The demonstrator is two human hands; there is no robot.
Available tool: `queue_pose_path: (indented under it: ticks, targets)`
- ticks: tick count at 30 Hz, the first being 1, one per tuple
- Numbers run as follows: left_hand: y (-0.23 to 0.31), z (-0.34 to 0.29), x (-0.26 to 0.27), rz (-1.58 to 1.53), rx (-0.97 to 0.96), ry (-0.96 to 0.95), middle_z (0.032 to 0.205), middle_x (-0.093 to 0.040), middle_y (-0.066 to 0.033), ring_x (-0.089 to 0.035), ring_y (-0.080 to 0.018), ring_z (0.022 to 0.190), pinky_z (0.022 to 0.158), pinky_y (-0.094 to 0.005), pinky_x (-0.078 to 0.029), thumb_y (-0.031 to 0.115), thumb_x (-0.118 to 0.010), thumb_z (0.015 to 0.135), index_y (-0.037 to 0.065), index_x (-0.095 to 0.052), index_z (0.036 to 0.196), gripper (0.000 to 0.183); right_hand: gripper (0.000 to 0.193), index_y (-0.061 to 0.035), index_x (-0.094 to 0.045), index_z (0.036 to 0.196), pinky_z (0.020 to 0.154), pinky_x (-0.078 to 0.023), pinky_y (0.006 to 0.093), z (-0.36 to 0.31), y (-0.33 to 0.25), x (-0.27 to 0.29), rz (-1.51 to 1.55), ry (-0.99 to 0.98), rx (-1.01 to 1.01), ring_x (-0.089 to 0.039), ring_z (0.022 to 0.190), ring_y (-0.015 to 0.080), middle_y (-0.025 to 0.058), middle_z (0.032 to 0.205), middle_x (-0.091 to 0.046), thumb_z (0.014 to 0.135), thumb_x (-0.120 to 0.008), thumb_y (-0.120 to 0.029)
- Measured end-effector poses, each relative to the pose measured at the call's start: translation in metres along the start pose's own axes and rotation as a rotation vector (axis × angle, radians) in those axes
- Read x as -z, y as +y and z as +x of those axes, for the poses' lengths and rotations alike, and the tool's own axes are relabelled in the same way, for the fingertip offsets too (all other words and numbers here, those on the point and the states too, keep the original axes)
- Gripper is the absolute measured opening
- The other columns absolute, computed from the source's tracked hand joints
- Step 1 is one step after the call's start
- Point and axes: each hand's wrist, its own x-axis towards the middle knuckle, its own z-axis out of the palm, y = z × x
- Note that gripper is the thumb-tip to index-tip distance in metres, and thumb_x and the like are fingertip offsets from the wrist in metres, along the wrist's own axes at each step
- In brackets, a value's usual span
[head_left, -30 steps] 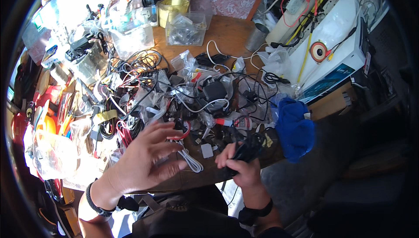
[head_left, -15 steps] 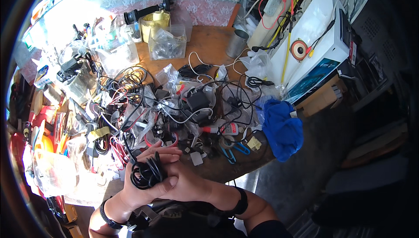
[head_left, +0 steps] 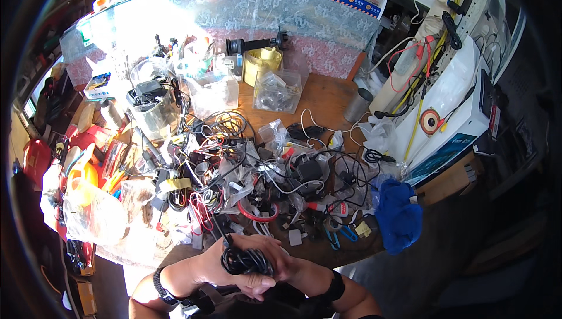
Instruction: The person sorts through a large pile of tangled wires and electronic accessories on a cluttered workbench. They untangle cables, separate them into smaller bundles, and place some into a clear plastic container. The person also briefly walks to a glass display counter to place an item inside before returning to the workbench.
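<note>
A bundle of black cable (head_left: 247, 261), wound into a compact coil, sits between my two hands in front of my body. My left hand (head_left: 212, 267) is closed around its left and lower side. From the right, my right hand (head_left: 280, 256) wraps the same coil, its fingers pressed against the loops. A dark straight length of cable (head_left: 219, 229) rises from the coil toward the pile on the table. Just beyond the hands lie a red ring-shaped piece (head_left: 257, 216) and a small pale square block (head_left: 294, 237). Some fingers are hidden behind the coil.
A tangle of cables, adapters (head_left: 310, 170) and plastic bags covers the wooden table (head_left: 331, 88). Blue-handled cutters (head_left: 345, 234) and a blue cloth (head_left: 398, 216) lie near the right edge. Clear bins (head_left: 278, 93) stand behind; a white box (head_left: 451, 108) with a small speaker (head_left: 429, 122) leans right.
The view has tilted up, so the table appears lower and farther right. My hands have shifted slightly right and remain closed around the cable coil, with my right fingers now more around it.
</note>
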Motion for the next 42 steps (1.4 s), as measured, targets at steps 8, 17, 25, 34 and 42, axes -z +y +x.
queue_pose_path:
  ticks: [8, 17, 25, 34, 42]
  targets:
    - [-0.003, -0.014, -0.009, 0.262, 0.051, 0.647, 0.081, -0.057, -0.008, -0.051, -0.0215, 0.094, 0.092, -0.0381, -0.036, 0.028, -0.069, 0.08, 0.004, -0.054, 0.076, 0.028, 0.085, 0.0, -0.022, 0.136, 0.097, -0.037, 0.0411, 0.019, -0.02, -0.011, -0.171, 0.063, -0.267, -0.042, 0.119, 0.0382, 0.0226, 0.132, -0.036, 0.068, -0.071, -0.014]
    - [0.018, -0.009, 0.001, 0.128, 0.051, 0.166, 0.079, -0.065, -0.0079, -0.058, -0.027, 0.093, 0.102, -0.0455, -0.029, 0.019, -0.077, 0.066, 0.007, -0.058, 0.067, 0.022, 0.048, -0.0032, -0.052, 0.113, 0.097, -0.034, 0.0353, -0.006, 0.007, -0.015, 0.017, 0.149, -0.248, -0.044, 0.116, 0.0222, 0.0118, 0.101, -0.058, 0.073, -0.07, -0.02]
    - [0.01, -0.009, -0.002, -0.027, 0.025, -0.008, 0.084, -0.065, -0.0092, -0.059, -0.0274, 0.095, 0.105, -0.0454, -0.025, 0.021, -0.076, 0.069, 0.005, -0.06, 0.069, 0.023, 0.032, -0.007, -0.056, 0.106, 0.09, -0.039, 0.0317, -0.043, 0.018, -0.006, 0.758, -0.205, -0.647, -0.048, 0.106, 0.0178, 0.0081, 0.111, -0.053, 0.079, -0.068, -0.021]
    - [-0.024, -0.02, 0.002, 0.13, -0.098, 0.6, 0.077, -0.061, -0.0088, -0.061, -0.0184, 0.081, 0.081, -0.0345, -0.046, 0.021, -0.07, 0.08, 0.003, -0.048, 0.068, 0.031, 0.062, 0.0021, -0.041, 0.123, 0.09, -0.043, 0.0372, 0.03, -0.024, -0.004, -0.367, 0.008, -0.247, -0.05, 0.112, 0.0326, 0.0199, 0.121, -0.047, 0.071, -0.07, -0.011]
    - [-0.001, -0.013, 0.007, -0.004, 0.117, 0.415, 0.08, -0.06, -0.0029, -0.059, -0.0094, 0.071, 0.046, -0.0216, -0.049, 0.028, -0.07, 0.08, 0.003, -0.059, 0.097, 0.033, 0.038, 0.0029, -0.047, 0.113, 0.072, -0.049, 0.0319, 0.022, -0.016, -0.003, 0.295, 0.037, -0.612, -0.059, 0.083, 0.0188, 0.0108, 0.101, -0.053, 0.079, -0.062, -0.001]
